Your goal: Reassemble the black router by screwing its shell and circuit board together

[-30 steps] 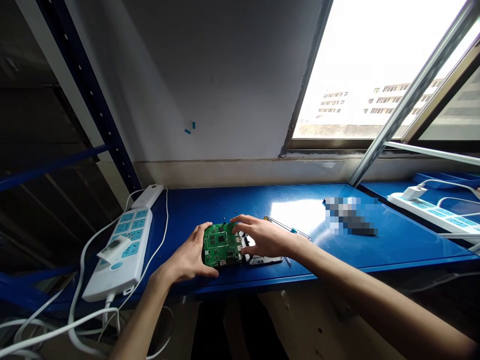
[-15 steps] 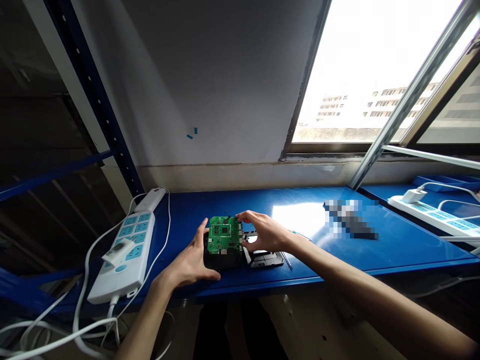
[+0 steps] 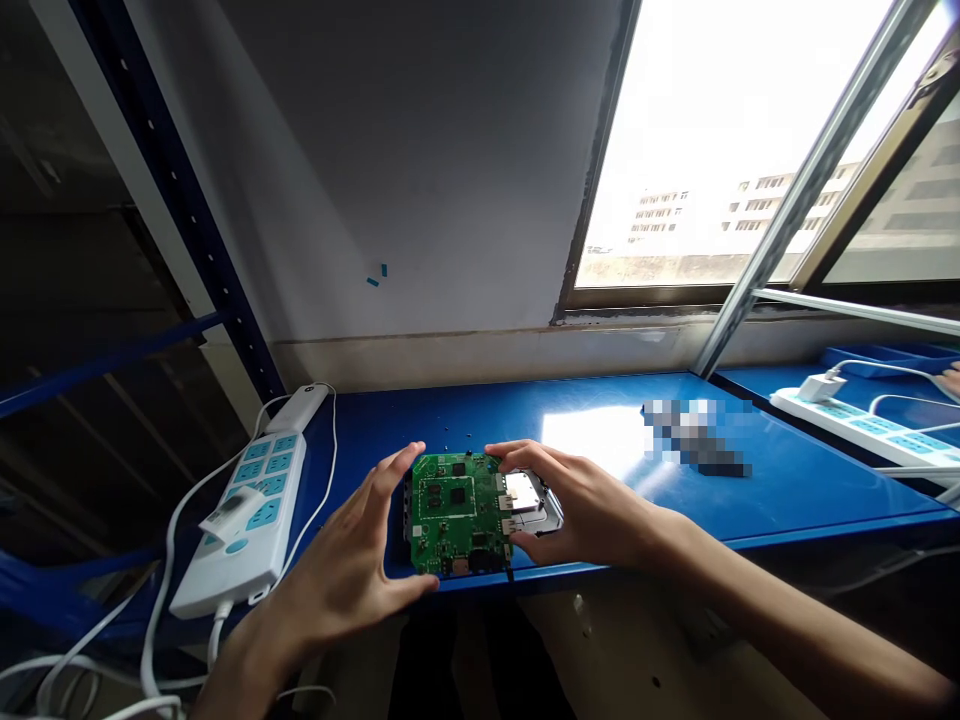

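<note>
My right hand (image 3: 577, 500) grips the right edge of a green circuit board (image 3: 450, 535), fingers at the top corner and thumb near the metal ports. The board is raised and faces up toward me. My left hand (image 3: 352, 535) is spread around its left side, index fingertip by the upper corner and thumb tip by the lower one; whether they touch the board I cannot tell. A dark casing edge (image 3: 407, 510) shows at the board's left. Partly hidden behind the board and right hand lies a cover with a white plate (image 3: 523, 491).
A white power strip (image 3: 277, 480) with cables lies on the blue table (image 3: 480, 405) at left. A blurred dark object (image 3: 701, 440) rests at right. Another power strip (image 3: 862, 425) sits beyond, with a blue tray (image 3: 892, 358) behind it. Small dark bits lie behind the board.
The circuit board has come up and nearer to me, out over the table's front edge, with my right hand on it. My left hand has moved closer too, its fingers spread.
</note>
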The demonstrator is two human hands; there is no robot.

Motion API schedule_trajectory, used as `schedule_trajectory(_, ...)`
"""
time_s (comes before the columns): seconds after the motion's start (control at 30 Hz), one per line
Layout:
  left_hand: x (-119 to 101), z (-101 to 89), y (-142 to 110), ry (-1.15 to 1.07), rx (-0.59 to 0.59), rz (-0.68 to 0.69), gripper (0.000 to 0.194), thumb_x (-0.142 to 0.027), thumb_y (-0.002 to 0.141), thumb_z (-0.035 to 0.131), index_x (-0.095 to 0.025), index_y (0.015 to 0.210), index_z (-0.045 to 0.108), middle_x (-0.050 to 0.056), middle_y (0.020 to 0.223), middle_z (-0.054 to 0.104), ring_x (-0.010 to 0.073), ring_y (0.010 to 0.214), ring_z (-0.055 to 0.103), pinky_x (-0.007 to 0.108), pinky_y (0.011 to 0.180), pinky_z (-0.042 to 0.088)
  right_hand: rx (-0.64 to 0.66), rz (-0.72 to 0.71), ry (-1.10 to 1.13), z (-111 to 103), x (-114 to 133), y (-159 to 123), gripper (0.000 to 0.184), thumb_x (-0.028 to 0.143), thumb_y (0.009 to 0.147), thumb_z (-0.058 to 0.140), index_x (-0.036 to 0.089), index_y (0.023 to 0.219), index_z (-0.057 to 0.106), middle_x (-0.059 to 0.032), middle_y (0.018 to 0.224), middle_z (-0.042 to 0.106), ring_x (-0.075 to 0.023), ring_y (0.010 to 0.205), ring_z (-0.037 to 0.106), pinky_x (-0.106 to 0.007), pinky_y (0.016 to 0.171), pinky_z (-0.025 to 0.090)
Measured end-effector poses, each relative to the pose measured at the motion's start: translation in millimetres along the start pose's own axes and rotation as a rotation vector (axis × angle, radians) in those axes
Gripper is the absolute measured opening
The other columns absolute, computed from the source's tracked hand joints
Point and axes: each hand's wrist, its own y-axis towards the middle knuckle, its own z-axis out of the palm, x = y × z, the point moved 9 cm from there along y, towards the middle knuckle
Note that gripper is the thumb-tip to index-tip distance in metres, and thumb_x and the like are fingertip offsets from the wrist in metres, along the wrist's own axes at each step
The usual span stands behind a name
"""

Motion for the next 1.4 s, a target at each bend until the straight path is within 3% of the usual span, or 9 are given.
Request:
schedule_trajectory(0.27, -42.2, -24.3, -16.6, 0.081, -0.101, 0.174, 0.114, -0.031, 0.071, 0.082, -0.033, 0.156, 0.006, 0.012, 0.151, 0.045, 0.0329, 0.134, 0.051, 0.052, 0.104, 0.053, -0.025, -0.100, 0.002, -23.7, 43.5, -19.5, 0.054, 0.021, 0.083, 0.067, 0.023, 0.130, 0.041, -0.0149, 0.144, 0.053, -0.0240, 0.121, 0.063, -0.037, 0.093, 0.059)
schedule_trajectory(0.37, -55.8, -30.1, -22.5, 0.084, -0.153, 0.238, 0.114, -0.031, 0.073, 0.081, -0.032, 0.157, 0.005, 0.012, 0.149, 0.048, 0.0309, 0.133, 0.051, 0.050, 0.104, 0.053, -0.027, -0.117, -0.008, -25.7, 58.6, -27.1, 0.074, 0.023, 0.081, 0.069, 0.022, 0.144, 0.029, -0.0184, 0.147, 0.046, -0.0283, 0.130, 0.056, -0.042, 0.099, 0.055)
schedule_trajectory(0.5, -67.6, -34.5, -30.9, 0.095, -0.199, 0.277, 0.110, -0.030, 0.077, 0.079, -0.033, 0.157, 0.003, 0.011, 0.150, 0.045, 0.0295, 0.135, 0.048, 0.049, 0.106, 0.051, -0.018, -0.039, -0.079, -16.5, 65.9, -36.0, 0.106, 0.041, 0.071, 0.081, 0.025, 0.154, 0.017, -0.0205, 0.155, 0.033, -0.0400, 0.134, 0.048, -0.056, 0.098, 0.054)
schedule_trajectory(0.67, -78.0, -40.0, -39.4, 0.107, -0.204, 0.296, 0.105, -0.032, 0.078, 0.077, -0.030, 0.157, 0.007, 0.011, 0.152, 0.043, 0.0288, 0.136, 0.048, 0.046, 0.104, 0.053, -0.070, 0.019, -0.123, -9.9, 74.6, -43.2, 0.102, 0.023, 0.075, 0.073, 0.028, 0.156, 0.012, -0.0172, 0.156, 0.032, -0.0378, 0.139, 0.042, -0.055, 0.104, 0.051)
schedule_trajectory(0.8, -84.2, -41.8, -42.8, 0.155, -0.180, 0.254, 0.108, -0.027, 0.076, 0.078, -0.028, 0.157, 0.006, 0.013, 0.153, 0.042, 0.0316, 0.138, 0.045, 0.052, 0.106, 0.051, -0.118, 0.012, -0.137, -14.0, 85.0, -44.3, 0.107, 0.022, 0.071, 0.072, 0.026, 0.157, 0.009, -0.0179, 0.154, 0.034, -0.0395, 0.136, 0.044, -0.055, 0.102, 0.052)
schedule_trajectory(0.97, -101.1, -34.6, -51.6, 0.284, -0.190, 0.274, 0.120, -0.031, 0.069, 0.084, -0.023, 0.157, 0.004, 0.015, 0.159, 0.033, 0.0385, 0.148, 0.025, 0.065, 0.114, 0.036, -0.084, 0.028, -0.210, -10.1, 101.2, -41.8, 0.107, 0.022, 0.070, 0.072, 0.024, 0.157, 0.011, -0.0214, 0.152, 0.037, -0.0428, 0.129, 0.051, -0.055, 0.092, 0.058)
schedule_trajectory(1.1, -115.5, -26.2, -58.1, 0.359, -0.231, 0.320, 0.107, -0.029, 0.077, 0.078, -0.022, 0.157, 0.008, 0.015, 0.158, 0.035, 0.0363, 0.147, 0.029, 0.063, 0.115, 0.037, -0.104, 0.005, -0.258, -6.3, 122.6, -41.7, 0.106, 0.021, 0.070, 0.070, 0.020, 0.157, 0.010, -0.0233, 0.152, 0.036, -0.0427, 0.132, 0.049, -0.052, 0.093, 0.058)
schedule_trajectory(1.27, -119.0, -30.7, -61.8, 0.223, -0.288, 0.310, 0.105, -0.020, 0.076, 0.075, -0.028, 0.156, 0.008, 0.016, 0.152, 0.039, 0.0356, 0.140, 0.039, 0.059, 0.109, 0.044, -0.106, -0.028, -0.283, -13.2, 141.1, -49.0, 0.104, 0.023, 0.074, 0.072, 0.020, 0.157, 0.010, -0.0246, 0.156, 0.033, -0.0416, 0.141, 0.041, -0.053, 0.102, 0.052)
schedule_trajectory(1.4, -104.5, -35.5, -63.3, -0.125, -0.278, 0.189, 0.114, -0.021, 0.068, 0.082, -0.034, 0.152, 0.006, 0.017, 0.152, 0.036, 0.0370, 0.141, 0.040, 0.061, 0.108, 0.045, -0.151, -0.097, -0.177, -28.3, 142.6, -60.7, 0.116, 0.049, 0.074, 0.081, 0.023, 0.157, 0.004, -0.0249, 0.162, 0.024, -0.0385, 0.146, 0.035, -0.052, 0.106, 0.049)
